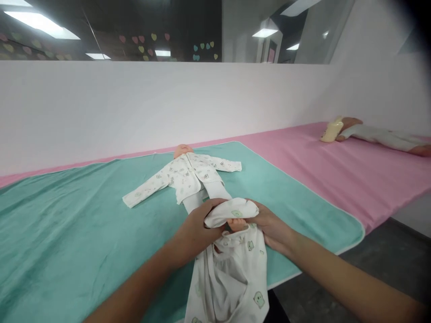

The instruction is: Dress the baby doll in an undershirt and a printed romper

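- Done: printed jacket [188,177] on the doll [183,150], lying on green cloth [84,215].
- Unfinished: second garment [232,278] bunched at the toes [237,224], not up the legs.
- Left grip [199,229] and right grip [269,226] pinch its edge.

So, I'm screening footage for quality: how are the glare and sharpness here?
In the head view, a light panel burns out white at top left; in the same head view, a dark, blurred patch hides the top right corner; the head view also keeps the printed garment readable, while the bottle looks soft.
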{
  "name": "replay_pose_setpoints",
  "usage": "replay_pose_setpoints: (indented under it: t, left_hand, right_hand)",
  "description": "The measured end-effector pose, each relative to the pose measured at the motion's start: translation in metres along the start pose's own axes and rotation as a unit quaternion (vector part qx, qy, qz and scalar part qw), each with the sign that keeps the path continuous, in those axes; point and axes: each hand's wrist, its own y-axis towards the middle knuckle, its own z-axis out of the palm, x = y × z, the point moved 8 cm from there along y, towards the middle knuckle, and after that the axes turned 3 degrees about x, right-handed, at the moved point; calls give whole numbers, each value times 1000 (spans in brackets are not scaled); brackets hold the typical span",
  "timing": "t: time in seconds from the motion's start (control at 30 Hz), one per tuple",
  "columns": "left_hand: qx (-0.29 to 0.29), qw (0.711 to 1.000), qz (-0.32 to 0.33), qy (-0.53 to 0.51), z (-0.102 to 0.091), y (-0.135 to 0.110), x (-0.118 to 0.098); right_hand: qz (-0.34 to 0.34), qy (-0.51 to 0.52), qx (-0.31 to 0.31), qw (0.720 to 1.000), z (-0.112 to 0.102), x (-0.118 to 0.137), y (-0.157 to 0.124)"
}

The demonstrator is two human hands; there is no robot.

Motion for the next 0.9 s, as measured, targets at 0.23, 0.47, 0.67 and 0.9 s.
replay_pose_setpoints:
  t: [0.23,0.47,0.67,0.9]
  left_hand:
    - [102,979,-1,-174,6,-1,8]
    - [-21,997,37,-71,-14,-1,10]
    - [-61,980,116,152,-1,5,8]
    - [-167,980,43,94,-26,10,20]
  right_hand:
    - [-94,-251,92,959,-3,34,26]
    - [-113,-287,77,948,-14,33,50]
    - [-95,-101,21,990,-33,8,56]
    - [-67,-93,46,992,-36,9,62]
